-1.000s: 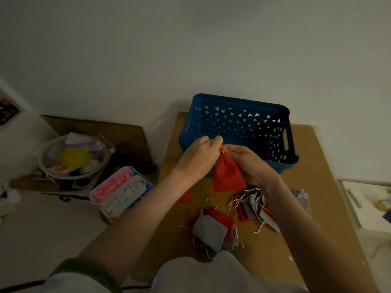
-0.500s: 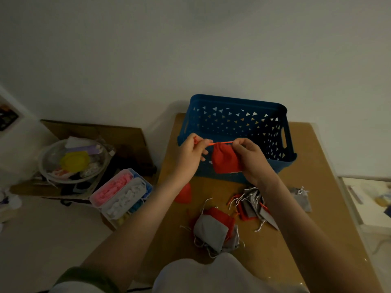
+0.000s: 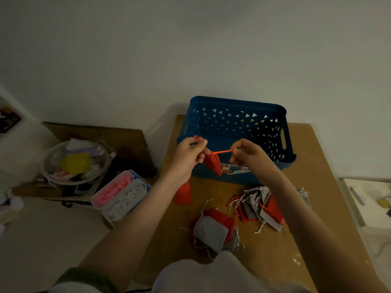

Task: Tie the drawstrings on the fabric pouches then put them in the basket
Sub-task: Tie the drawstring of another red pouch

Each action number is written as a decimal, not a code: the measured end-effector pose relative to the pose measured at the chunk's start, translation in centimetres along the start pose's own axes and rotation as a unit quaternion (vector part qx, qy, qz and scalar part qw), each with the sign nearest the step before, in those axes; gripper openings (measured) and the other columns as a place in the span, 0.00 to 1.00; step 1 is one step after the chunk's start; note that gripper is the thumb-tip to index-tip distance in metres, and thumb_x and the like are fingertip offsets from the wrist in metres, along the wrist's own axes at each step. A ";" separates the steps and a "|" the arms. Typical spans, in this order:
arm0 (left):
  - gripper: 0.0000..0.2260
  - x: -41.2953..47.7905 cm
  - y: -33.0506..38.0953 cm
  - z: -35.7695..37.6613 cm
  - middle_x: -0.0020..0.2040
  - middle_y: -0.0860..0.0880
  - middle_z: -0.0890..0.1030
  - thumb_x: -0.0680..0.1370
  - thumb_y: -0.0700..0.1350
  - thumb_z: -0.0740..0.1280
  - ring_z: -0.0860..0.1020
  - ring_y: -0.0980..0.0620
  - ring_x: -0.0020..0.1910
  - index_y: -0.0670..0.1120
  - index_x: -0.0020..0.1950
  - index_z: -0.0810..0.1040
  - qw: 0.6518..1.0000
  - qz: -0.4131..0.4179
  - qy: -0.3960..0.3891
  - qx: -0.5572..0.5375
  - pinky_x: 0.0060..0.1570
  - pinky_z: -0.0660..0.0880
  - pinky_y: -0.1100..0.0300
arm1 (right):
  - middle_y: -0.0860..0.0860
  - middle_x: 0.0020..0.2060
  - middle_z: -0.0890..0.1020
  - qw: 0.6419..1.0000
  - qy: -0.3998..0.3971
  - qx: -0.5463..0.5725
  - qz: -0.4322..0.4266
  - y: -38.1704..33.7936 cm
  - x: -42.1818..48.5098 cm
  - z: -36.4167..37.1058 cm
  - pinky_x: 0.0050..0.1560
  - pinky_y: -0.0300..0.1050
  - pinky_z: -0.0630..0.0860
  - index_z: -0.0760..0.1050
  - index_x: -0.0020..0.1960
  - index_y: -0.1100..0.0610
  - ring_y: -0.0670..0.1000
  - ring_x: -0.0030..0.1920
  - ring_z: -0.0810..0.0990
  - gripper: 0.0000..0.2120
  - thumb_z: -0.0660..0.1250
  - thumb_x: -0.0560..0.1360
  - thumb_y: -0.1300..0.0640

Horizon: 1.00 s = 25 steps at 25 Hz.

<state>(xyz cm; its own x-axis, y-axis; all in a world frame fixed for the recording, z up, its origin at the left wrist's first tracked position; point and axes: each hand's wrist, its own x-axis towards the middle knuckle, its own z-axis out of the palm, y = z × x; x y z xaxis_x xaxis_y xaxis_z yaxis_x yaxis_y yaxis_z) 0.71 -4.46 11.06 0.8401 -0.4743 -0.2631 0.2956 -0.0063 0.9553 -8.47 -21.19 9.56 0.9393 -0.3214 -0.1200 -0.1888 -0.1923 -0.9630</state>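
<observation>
Position: red pouch (image 3: pixel 213 164) hangs over the far edge of the tabletop (image 3: pixel 317 187), just before the near wall of the basket (image 3: pixel 232 121). Left hand (image 3: pixel 188 155) and right hand (image 3: pixel 249 154) each pinch a drawstring (image 3: pixel 222 152) end, cord taut between. Judged light, limp cloth; thin cord may slip, so grip close to the neck.

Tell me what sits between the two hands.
In the head view: the red pouch, hanging by the left hand, and its drawstring stretched taut to the right hand.
</observation>
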 end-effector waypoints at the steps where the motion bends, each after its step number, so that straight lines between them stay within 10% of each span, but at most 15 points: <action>1: 0.06 0.0 0.1 0.0 0.34 0.48 0.79 0.81 0.41 0.62 0.71 0.57 0.28 0.40 0.55 0.72 0.999 0.018 -0.002 0.030 0.29 0.69 0.66 | 0.51 0.36 0.80 1.000 -0.012 -0.019 -0.001 -0.2 0.0 0.0 0.38 0.36 0.72 0.74 0.50 0.54 0.43 0.35 0.77 0.08 0.58 0.81 0.64; 5: 0.03 -1.0 0.7 0.9 0.40 0.51 0.83 0.80 0.40 0.62 0.72 0.59 0.29 0.43 0.49 0.74 0.987 0.092 -0.072 0.112 0.33 0.71 0.66 | 0.53 0.39 0.77 0.997 -0.020 -0.061 -0.038 -1.0 -0.3 1.3 0.39 0.39 0.73 0.72 0.60 0.52 0.45 0.36 0.74 0.14 0.56 0.80 0.66; 10: 0.04 -1.5 0.9 1.5 0.39 0.53 0.77 0.78 0.46 0.67 0.75 0.58 0.38 0.51 0.44 0.78 0.974 0.172 -0.050 0.142 0.42 0.72 0.62 | 0.49 0.45 0.80 0.987 -0.027 0.152 -0.054 -2.5 -1.1 2.8 0.32 0.34 0.69 0.70 0.65 0.56 0.41 0.31 0.72 0.16 0.52 0.82 0.67; 13: 0.05 -1.6 1.1 1.3 0.33 0.54 0.75 0.80 0.44 0.64 0.73 0.57 0.33 0.48 0.44 0.76 0.978 0.175 -0.046 0.103 0.35 0.71 0.63 | 0.52 0.44 0.80 0.984 -0.077 0.146 -0.065 -3.5 -1.6 3.0 0.40 0.35 0.74 0.74 0.59 0.61 0.42 0.39 0.78 0.10 0.56 0.82 0.62; 20: 0.05 -1.5 1.6 0.9 0.33 0.55 0.77 0.80 0.43 0.63 0.73 0.58 0.31 0.46 0.44 0.74 0.985 0.158 -0.009 0.071 0.37 0.71 0.61 | 0.42 0.28 0.76 0.991 -0.070 0.105 -0.044 -4.0 -1.6 3.0 0.29 0.32 0.65 0.74 0.45 0.60 0.39 0.25 0.69 0.07 0.59 0.80 0.61; 25: 0.03 -1.6 1.8 0.8 0.36 0.52 0.79 0.78 0.40 0.66 0.75 0.54 0.35 0.48 0.46 0.74 0.978 0.168 -0.058 0.108 0.38 0.74 0.61 | 0.56 0.41 0.82 0.990 -0.078 0.090 -0.070 -3.8 -1.3 3.0 0.48 0.43 0.77 0.76 0.49 0.63 0.51 0.43 0.79 0.06 0.63 0.78 0.61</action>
<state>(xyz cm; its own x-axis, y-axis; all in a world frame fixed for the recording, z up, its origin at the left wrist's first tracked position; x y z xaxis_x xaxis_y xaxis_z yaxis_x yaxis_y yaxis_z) -0.46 -4.44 13.32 0.8124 -0.5782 0.0759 -0.1024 -0.0133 0.9947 -8.06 -17.23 12.64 0.9881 -0.1540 -0.0054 -0.0136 -0.0517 -0.9986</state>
